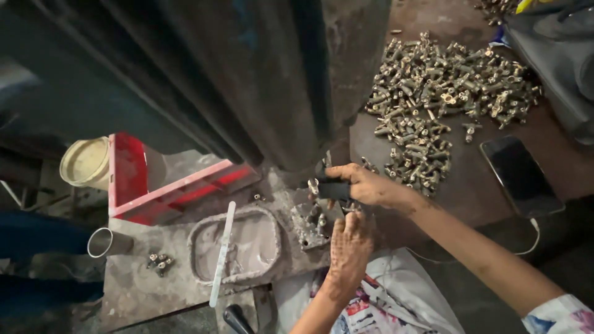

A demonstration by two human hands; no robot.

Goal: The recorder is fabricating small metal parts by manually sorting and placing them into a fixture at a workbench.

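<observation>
Fingers [346, 175] of right hand [365, 185] closed around dark block [334, 189], left hand [349, 247] just below, grip unclear.

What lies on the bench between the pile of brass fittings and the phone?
In the head view, only bare brown bench top separates the pile of brass fittings from the phone, apart from one stray fitting.

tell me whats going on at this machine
A person works at a heavy, dark press machine. The right hand holds a small black block over the metal fixture below the ram, and the left hand rests against that fixture. A pile of brass fittings lies on the bench, with a phone beside it.
</observation>
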